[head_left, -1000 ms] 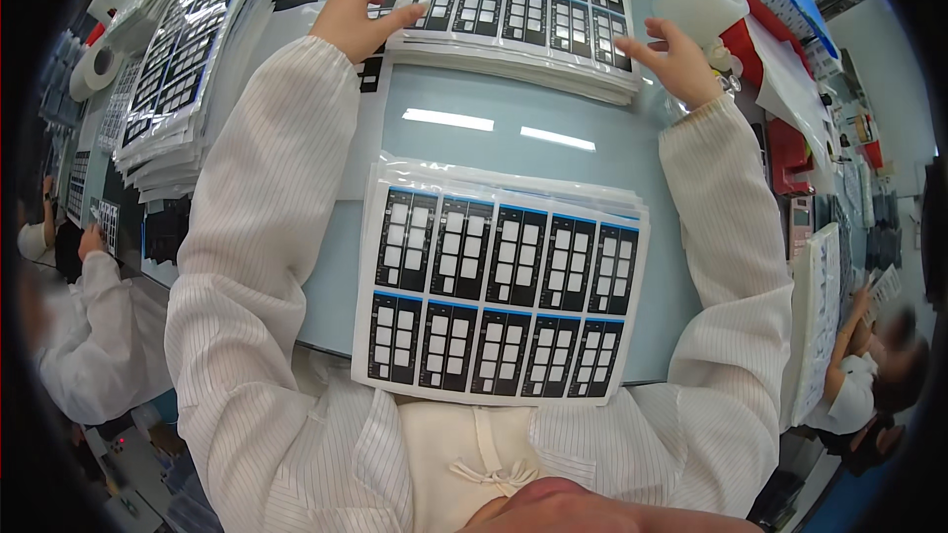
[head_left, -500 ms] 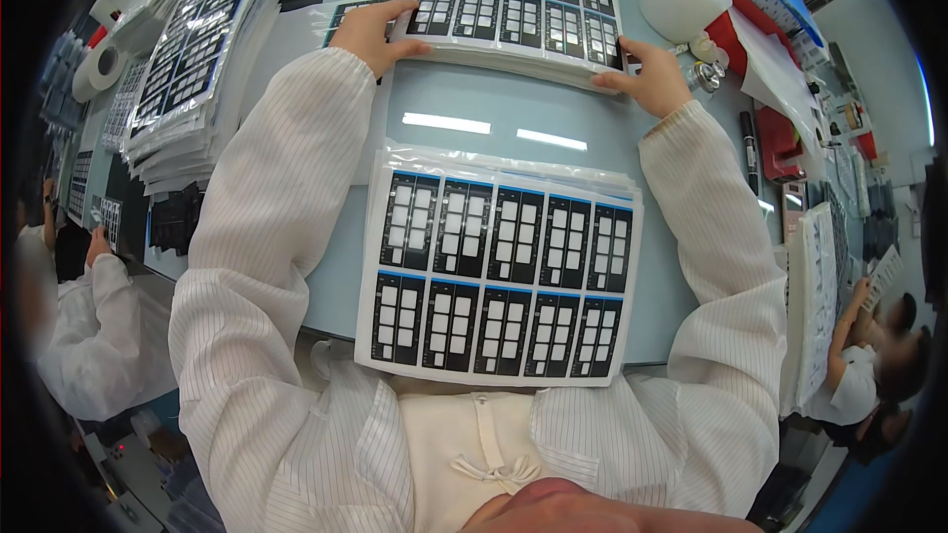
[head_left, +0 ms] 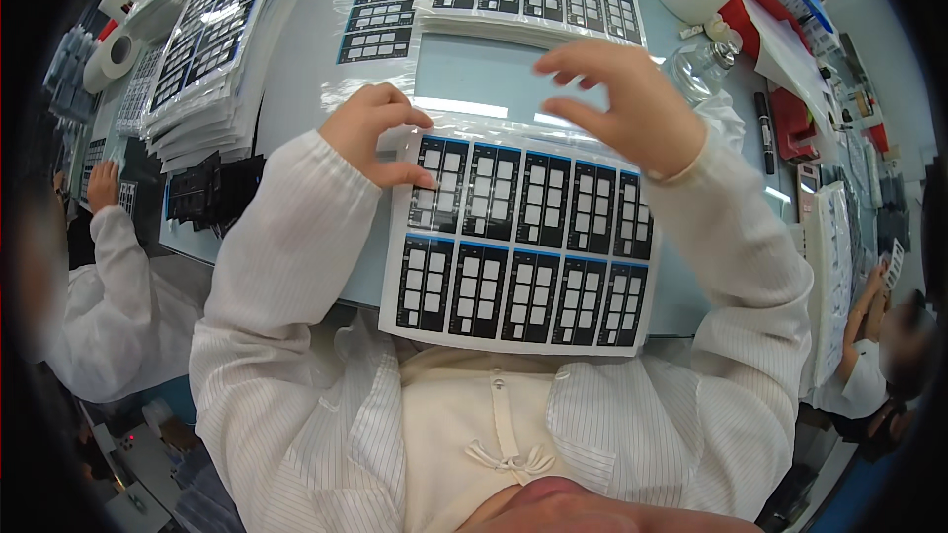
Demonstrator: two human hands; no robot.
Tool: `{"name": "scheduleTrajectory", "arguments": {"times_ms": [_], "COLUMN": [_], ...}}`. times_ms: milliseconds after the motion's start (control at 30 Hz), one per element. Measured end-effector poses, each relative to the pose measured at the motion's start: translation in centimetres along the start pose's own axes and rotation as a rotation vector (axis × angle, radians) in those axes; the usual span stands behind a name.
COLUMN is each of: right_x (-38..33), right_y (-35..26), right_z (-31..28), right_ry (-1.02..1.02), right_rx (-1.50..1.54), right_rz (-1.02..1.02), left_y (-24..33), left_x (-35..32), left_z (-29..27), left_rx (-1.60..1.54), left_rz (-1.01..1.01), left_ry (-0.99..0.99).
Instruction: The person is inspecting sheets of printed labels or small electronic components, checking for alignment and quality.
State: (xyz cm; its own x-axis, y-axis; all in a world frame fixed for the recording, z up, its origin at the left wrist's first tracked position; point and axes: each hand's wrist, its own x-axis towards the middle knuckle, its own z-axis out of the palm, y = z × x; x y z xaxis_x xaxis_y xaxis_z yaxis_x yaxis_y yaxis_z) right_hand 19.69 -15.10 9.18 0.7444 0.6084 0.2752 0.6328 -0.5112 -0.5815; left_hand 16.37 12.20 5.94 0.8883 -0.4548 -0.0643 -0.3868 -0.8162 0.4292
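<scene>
One near stack (head_left: 523,246) shows ten black panels (head_left: 480,286). The left hand (head_left: 365,133) touches its far left corner, fingers and thumb apart; the right hand (head_left: 637,98) hovers near its far right, digits apart.

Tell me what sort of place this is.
Likely a print-finishing or packing workshop: a stack of patterned sheets lies at the near edge of the table, a taller stack stands to its left, and a co-worker in a white top is farther left.

Bright; table (head_left: 472,74) glare (edges warped).
</scene>
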Motion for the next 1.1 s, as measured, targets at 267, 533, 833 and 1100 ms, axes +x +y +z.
{"name": "scheduleTrajectory", "arguments": {"times_ms": [267,533,833,1100], "right_x": [0.2,1.7,1.8,1.9], "right_y": [-2.4,-2.0,-1.6,-2.0], "right_z": [9.1,10.9,11.4,11.4], "right_ry": [0.023,0.089,0.168,0.337], "right_rx": [-0.054,0.084,0.027,-0.038], "right_rz": [-0.017,0.028,-0.152,-0.337], "left_y": [0.3,-0.2,-0.9,-0.8], "left_x": [-0.4,-0.7,-1.2,-0.4], "left_z": [1.0,1.6,2.1,2.0], "left_rx": [-0.114,-0.065,-0.411,-0.367], "left_rz": [-0.062,-0.05,0.017,-0.32], "left_ry": [-0.018,0.07,0.147,0.334]}}
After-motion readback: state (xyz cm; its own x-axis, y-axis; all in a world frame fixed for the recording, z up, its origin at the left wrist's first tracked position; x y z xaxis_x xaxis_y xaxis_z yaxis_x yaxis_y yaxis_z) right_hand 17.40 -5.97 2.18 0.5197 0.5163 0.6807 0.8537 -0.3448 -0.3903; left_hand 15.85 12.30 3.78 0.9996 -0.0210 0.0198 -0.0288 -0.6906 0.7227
